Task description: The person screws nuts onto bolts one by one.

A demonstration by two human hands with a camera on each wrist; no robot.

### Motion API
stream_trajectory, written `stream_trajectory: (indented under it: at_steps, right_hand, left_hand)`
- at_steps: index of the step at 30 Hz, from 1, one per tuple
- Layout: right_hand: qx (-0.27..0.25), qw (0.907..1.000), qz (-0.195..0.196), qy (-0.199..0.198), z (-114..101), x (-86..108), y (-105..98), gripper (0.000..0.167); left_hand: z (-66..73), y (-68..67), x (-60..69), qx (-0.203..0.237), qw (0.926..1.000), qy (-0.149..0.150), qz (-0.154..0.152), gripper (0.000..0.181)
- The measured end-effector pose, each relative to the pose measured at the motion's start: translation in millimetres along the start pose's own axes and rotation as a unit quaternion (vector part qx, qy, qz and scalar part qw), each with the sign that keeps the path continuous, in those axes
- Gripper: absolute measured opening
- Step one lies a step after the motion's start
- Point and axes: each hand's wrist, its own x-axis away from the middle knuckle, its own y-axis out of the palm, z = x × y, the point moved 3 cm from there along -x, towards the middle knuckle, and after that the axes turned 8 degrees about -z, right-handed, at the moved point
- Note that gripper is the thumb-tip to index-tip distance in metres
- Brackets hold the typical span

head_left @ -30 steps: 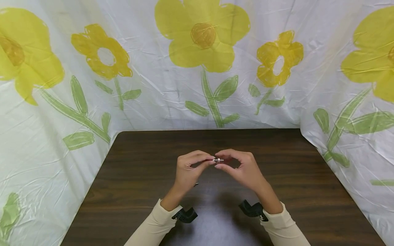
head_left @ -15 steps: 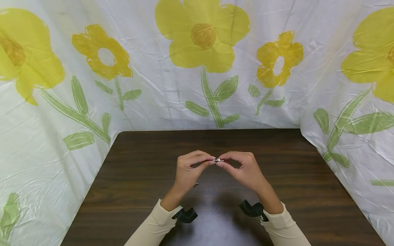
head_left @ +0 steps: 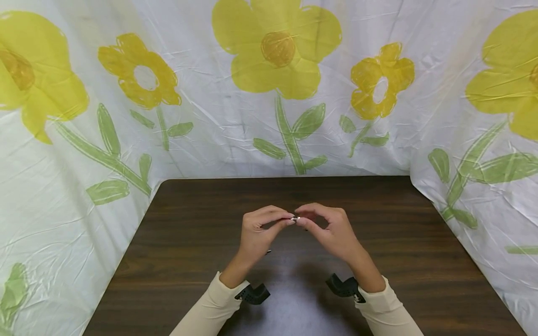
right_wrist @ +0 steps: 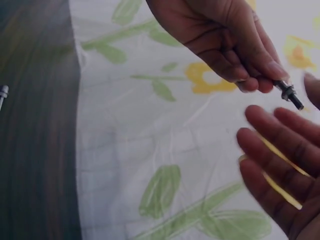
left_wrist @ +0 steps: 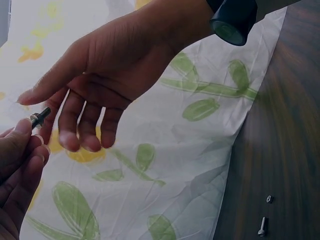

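Note:
My left hand (head_left: 257, 232) pinches a small metal bolt (right_wrist: 298, 103) between thumb and fingertips, its threaded end pointing toward the right hand. A nut (right_wrist: 288, 92) sits around the bolt's shaft, close to the left fingertips. My right hand (head_left: 334, 231) is at the bolt's free end, thumb and forefinger on either side of it. Both wrist views show those right fingers apart from the bolt, loosely bent and spread. The part of the bolt inside the left fingers is hidden.
On the dark wooden table (head_left: 189, 261) lie another bolt (left_wrist: 262, 226) and a loose nut (left_wrist: 269, 199), partly hidden by the left hand in the head view. A white cloth (head_left: 201, 154) with yellow flowers hangs round the table's back and sides.
The right thumb and forefinger closed on the bolt half a second ago, then parted again. The left hand stays in place with its pinch.

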Motion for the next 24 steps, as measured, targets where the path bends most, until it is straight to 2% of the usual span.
stream_trajectory:
  at_steps: [4,10,24]
  right_hand:
    - [0.006,0.9994,0.022,-0.027,-1.1,-0.5,-3.2,0.046]
    - [-0.007,0.9977,0.021,-0.064,-1.9,-2.4,-3.1,0.039]
    - [0.011,0.9997,0.006,-0.021,1.4,0.4,1.7,0.021]
  left_hand:
    - [-0.6,-1.8,-0.6,-0.005,1.0000,-0.004,0.006,0.016]
    - [-0.6,-2.3,-0.8,0.006,1.0000,-0.006,0.003,0.017]
    - [0.0,-1.6,-0.9,0.018,0.9998,0.002,-0.002,0.018]
